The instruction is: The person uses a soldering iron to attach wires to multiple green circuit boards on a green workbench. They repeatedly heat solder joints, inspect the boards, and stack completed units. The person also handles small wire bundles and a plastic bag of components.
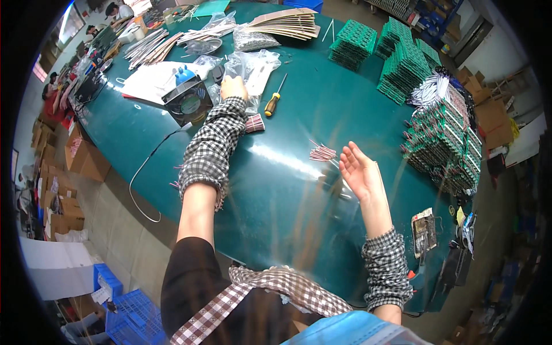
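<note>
My left hand (234, 88) reaches far across the table, its fingers curled at a clear plastic bag (253, 63); what they hold is hidden. Beside it stand a black cooling fan (190, 102) and a small dark object (218, 74). Just below that hand lies a banded bundle of red and white wires (254, 123). My right hand (359, 172) hovers palm turned inward with its fingers stretched out and holds nothing. Close to its fingertips is a loose pile of short red and white wires (322, 152). A screwdriver (276, 96) with a yellow and black handle lies between the hands, farther off.
Green circuit boards (445, 141) are stacked high on the right, with more stacks (353, 45) at the far right. Cardboard strips (282, 24) and a bag of small parts (253, 40) lie at the back. A cable (133, 179) hangs over the left edge of the green table (276, 213).
</note>
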Available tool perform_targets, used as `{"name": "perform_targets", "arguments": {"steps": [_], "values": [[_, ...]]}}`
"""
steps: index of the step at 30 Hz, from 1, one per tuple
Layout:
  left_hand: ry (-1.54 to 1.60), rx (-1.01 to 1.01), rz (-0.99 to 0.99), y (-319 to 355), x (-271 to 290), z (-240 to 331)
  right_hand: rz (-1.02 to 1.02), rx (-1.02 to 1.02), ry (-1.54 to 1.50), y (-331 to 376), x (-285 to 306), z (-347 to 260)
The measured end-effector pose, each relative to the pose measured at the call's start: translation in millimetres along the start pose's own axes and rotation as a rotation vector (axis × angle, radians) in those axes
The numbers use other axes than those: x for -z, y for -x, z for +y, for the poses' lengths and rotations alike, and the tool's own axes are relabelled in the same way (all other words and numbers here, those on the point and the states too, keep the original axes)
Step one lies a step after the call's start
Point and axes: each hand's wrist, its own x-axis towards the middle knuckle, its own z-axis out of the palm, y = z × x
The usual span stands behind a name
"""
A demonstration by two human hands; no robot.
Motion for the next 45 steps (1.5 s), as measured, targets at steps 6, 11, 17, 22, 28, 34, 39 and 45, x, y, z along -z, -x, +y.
{"name": "perform_targets", "arguments": {"steps": [6, 11, 17, 22, 28, 34, 39, 45], "values": [[0.219, 0.096, 0.114, -9, 21, 10, 0.063, 0.118, 0.054, 18, 4, 11], [0.109, 0.115, -0.044, 21, 51, 11, 0.084, 0.115, 0.045, 31, 5, 36], [-0.131, 0.059, -0.496, 53, 88, -6, 0.065, 0.117, 0.031, 38, 10, 46], [0.114, 0.030, -0.260, 66, 50, -27, 0.050, 0.122, 0.028, 38, 8, 55], [0.384, -0.002, -0.031, 80, 38, -12, 0.074, 0.089, 0.016, 34, 17, 68], [1.928, 0.472, 0.122, 64, -3, -13, 0.082, 0.049, -0.006, 26, 21, 82], [1.600, 0.628, -0.114, 13, -83, -72, 0.041, 0.044, -0.053, 25, 20, 87], [2.006, 0.945, -0.075, 35, -59, 13, 0.074, 0.105, -0.041, 20, 39, 82]]}}
